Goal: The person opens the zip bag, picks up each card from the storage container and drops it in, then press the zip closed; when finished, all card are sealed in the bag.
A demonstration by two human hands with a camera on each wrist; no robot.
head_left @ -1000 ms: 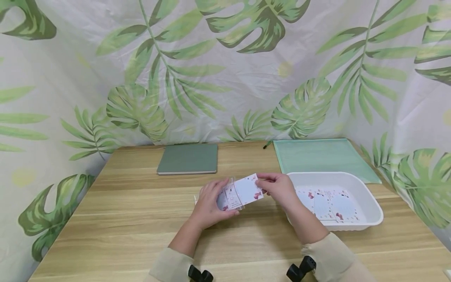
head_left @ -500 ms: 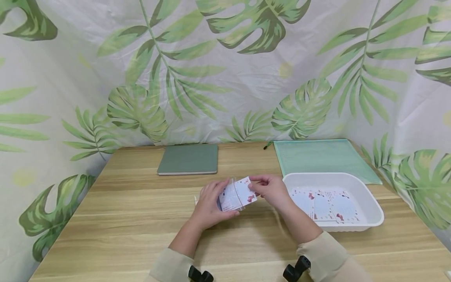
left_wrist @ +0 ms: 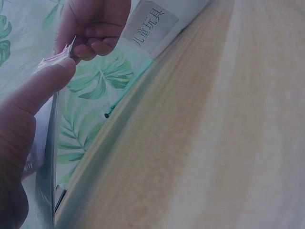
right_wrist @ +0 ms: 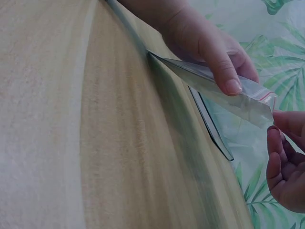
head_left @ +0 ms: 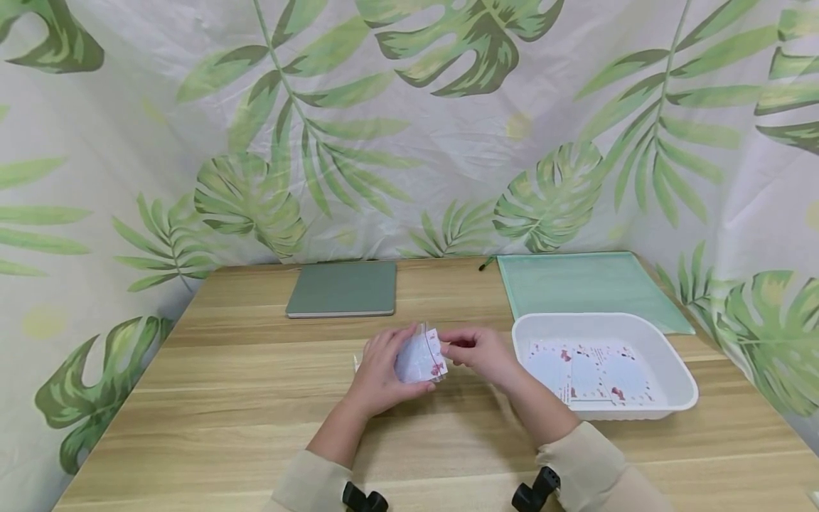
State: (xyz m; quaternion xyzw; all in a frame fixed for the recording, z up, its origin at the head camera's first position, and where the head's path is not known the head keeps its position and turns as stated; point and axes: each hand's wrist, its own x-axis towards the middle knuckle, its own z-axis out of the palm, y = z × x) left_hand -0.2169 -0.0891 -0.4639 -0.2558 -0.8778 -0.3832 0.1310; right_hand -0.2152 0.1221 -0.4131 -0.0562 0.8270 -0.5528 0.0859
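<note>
Broadly, the bench (head_left: 224, 405) is topped by a white tray (head_left: 681, 378), set at three o'clock from the right hand (head_left: 483, 355). By the left hand (head_left: 380, 368) a clear bag (right_wrist: 250, 108) is held in a curled grip, its long axis laid roughly from nine to three o'clock, mouth toward the right hand. The printed card (head_left: 435, 359) appears mostly inside; its outer edge, at the right hand's nine o'clock, is apparently pinched between thumb and finger.
</note>
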